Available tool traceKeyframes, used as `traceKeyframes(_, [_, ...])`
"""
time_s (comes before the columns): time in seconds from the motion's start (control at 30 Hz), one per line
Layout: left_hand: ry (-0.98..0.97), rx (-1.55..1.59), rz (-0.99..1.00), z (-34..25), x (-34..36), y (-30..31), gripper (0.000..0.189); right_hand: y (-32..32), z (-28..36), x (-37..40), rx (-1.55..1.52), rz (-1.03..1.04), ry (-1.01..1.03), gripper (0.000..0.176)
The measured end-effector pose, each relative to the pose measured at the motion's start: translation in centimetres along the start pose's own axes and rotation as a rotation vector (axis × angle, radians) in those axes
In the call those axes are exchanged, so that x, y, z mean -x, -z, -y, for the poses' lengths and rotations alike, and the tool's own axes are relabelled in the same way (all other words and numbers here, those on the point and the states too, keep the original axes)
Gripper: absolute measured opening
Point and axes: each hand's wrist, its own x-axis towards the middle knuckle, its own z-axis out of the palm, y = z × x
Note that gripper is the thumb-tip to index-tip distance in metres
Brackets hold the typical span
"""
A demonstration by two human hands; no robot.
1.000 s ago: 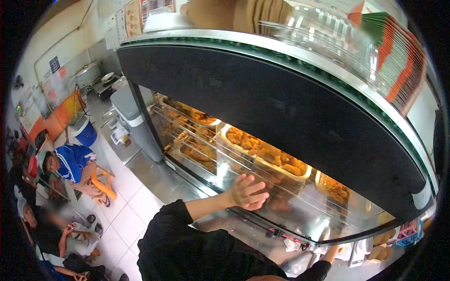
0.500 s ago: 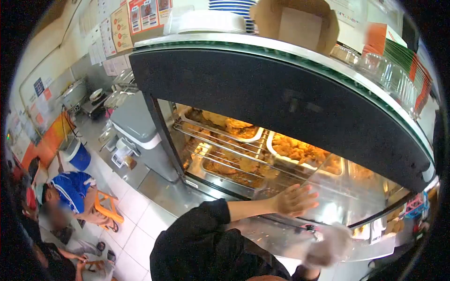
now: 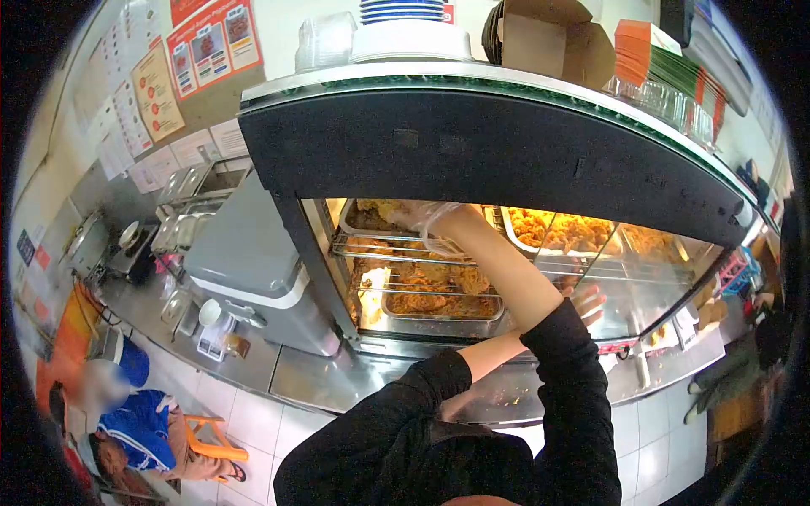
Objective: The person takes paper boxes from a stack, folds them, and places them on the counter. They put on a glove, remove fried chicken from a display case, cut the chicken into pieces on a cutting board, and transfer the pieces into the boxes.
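Observation:
My right hand (image 3: 415, 217), in a clear plastic glove, reaches into the heated display cabinet at the upper left tray (image 3: 350, 226). Its fingers meet the fried chicken (image 3: 384, 207) there, and their grip is hidden by the glove and the cabinet's upper panel. The right forearm crosses over the left one. My bare left hand (image 3: 588, 305) is at the sliding glass pane (image 3: 582, 261), fingers spread. Below the upper rack, a lower tray (image 3: 443, 317) holds browned fried chicken. A white-rimmed tray (image 3: 527, 244) of small fried pieces stands farther right.
The cabinet's black upper panel (image 3: 498, 152) hangs over the opening. Takeaway boxes (image 3: 548, 42) and clear plastic lids stand on top. A grey lidded bin (image 3: 245, 253) is beside it at left. A person in blue (image 3: 139, 430) sits near an orange stool (image 3: 211, 438).
My gloved right hand has swung from the lower right, over my left arm, into the upper left tray. My left hand stays by the glass. The view has shifted.

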Motion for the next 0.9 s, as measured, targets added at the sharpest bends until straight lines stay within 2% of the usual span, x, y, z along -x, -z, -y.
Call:
traceKeyframes(0.03, [0.02, -0.08, 0.012, -0.3, 0.1, 0.0, 0.049, -1.1, -0.2, -0.1, 0.092, -0.143, 0.05, 0.058])
traceKeyframes(0.1, [0.065, -0.279, 0.003, -0.6, 0.1, 0.2, 0.05, 0.6, 0.2, -0.5, 0.415, 0.11, 0.085, 0.06])
traceKeyframes(0.17, [0.099, -0.463, -0.018, -0.9, 0.0, -0.2, 0.051, 1.5, 0.1, -0.5, 0.449, 0.171, 0.062, 0.058])
traceKeyframes(0.23, [0.113, -0.581, -0.016, -1.2, -0.1, -0.2, 0.052, 1.7, 0.0, 0.1, 0.196, 0.036, -0.02, 0.049])
traceKeyframes(0.33, [0.104, -0.399, -0.064, -0.5, 0.2, -0.3, 0.052, 2.2, -0.6, 0.9, -0.177, -0.181, -0.141, 0.04])
traceKeyframes(0.47, [0.113, -0.267, -0.083, -1.0, 0.2, -0.8, 0.053, -3.5, -5.5, 0.9, -0.515, -0.168, -0.33, 0.048])
traceKeyframes(0.57, [0.057, -0.206, 0.023, -1.9, 0.2, -1.2, 0.054, -5.6, -7.0, 0.5, -1.0, -0.084, -0.314, 0.046])
traceKeyframes(0.63, [0.029, -0.185, 0.121, -3.5, 0.2, -2.0, 0.055, -3.6, -6.5, 1.8, -1.64, 0.042, -0.367, 0.042])
traceKeyframes(0.67, [0.031, -0.203, 0.169, -5.4, 0.3, -3.0, 0.056, -0.4, -4.1, 3.3, -2.12, 0.149, -0.409, 0.038])
traceKeyframes(0.7, [-0.006, -0.241, 0.208, -5.7, 0.3, -2.9, 0.057, 2.0, -1.6, 4.5, -1.881, -0.035, -0.138, 0.036])
traceKeyframes(0.73, [-0.044, -0.278, 0.244, -6.0, 0.2, -2.8, 0.058, 2.3, -0.8, 5.5, -2.042, 0.021, -0.176, 0.037])
traceKeyframes(0.77, [0.071, 0.016, 0.067, -5.2, 0.4, -2.8, 0.06, 2.5, -0.1, 6.4, -2.2, 0.075, -0.227, 0.037])
traceKeyframes(0.8, [0.129, 0.324, -0.136, -4.5, 0.6, -2.8, 0.061, 2.2, -0.7, 7.8, -2.753, 0.378, -0.611, 0.04])
traceKeyframes(0.83, [0.356, 1.001, -0.531, -4.3, 0.1, -2.9, 0.062, 3.3, 0.3, 9.9, -2.661, 0.208, -0.51, 0.051])
traceKeyframes(0.87, [0.371, 0.951, -0.494, -4.1, -0.1, -2.6, 0.061, 4.6, 0.9, 12.1, -2.613, 0.135, -0.505, 0.048])
traceKeyframes(0.9, [0.385, 0.901, -0.454, -3.5, 0.1, -1.8, 0.061, 6.1, 1.2, 14.6, -2.559, 0.1, -0.623, 0.046])
